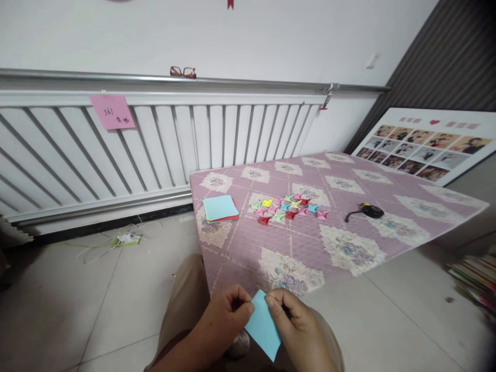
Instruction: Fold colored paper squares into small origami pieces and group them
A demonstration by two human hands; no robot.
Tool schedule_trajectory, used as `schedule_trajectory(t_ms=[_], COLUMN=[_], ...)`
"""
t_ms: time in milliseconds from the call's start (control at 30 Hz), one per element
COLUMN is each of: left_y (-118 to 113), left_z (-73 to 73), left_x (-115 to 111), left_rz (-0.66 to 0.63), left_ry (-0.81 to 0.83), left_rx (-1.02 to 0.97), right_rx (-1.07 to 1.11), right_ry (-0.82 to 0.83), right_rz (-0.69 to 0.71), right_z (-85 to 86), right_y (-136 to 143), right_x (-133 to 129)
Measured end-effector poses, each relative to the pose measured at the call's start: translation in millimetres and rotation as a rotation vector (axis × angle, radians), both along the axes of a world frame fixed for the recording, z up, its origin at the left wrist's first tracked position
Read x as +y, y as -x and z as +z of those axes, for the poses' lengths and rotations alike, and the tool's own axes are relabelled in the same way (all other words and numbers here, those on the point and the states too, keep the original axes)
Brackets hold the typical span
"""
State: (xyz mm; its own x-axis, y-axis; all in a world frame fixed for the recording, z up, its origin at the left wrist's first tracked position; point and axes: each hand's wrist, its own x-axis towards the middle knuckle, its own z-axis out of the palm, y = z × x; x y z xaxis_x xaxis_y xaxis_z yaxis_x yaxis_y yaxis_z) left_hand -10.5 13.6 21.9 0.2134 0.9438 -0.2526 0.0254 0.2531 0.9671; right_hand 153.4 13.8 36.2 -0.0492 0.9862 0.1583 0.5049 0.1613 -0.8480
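Note:
A light blue sheet of paper hangs between my two hands above my lap, in front of the table's near edge. My left hand pinches its upper left edge between thumb and fingers. On the other side, my right hand pinches it near the top right corner. Whether the sheet is folded I cannot tell. Several small folded paper shapes in pink, red, yellow, green and blue lie in rows on the table. To their left rests a stack of coloured paper with a light blue sheet on top.
A patterned pink cloth covers the table. Toward its right lies a black corded object. Behind stands a white radiator with a pink note; glasses rest on the pipe. A photo board leans at the right.

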Motion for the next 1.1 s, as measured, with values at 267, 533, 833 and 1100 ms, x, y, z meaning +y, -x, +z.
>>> schedule_trajectory(t_ms=[267, 533, 833, 1100], left_y=[1, 13, 9, 10], left_z=[-7.8, -6.9, -9.8, -18.9], left_x=[-3, 0, 9, 8], left_rz=[0.009, -0.125, -0.075, 0.060], left_ry=[0.053, 0.026, 0.026, 0.079], left_rx=[-0.055, -0.030, -0.033, -0.101], right_rx=[0.011, 0.075, 0.126, 0.198], right_ry=[0.080, 0.150, 0.207, 0.148], right_rz=[-0.090, -0.033, 0.128, 0.041], right_z=[-8.7, -6.0, -17.8, -32.8], right_y=[-5, -5, 3, -2], right_x=[3, 7, 6, -2])
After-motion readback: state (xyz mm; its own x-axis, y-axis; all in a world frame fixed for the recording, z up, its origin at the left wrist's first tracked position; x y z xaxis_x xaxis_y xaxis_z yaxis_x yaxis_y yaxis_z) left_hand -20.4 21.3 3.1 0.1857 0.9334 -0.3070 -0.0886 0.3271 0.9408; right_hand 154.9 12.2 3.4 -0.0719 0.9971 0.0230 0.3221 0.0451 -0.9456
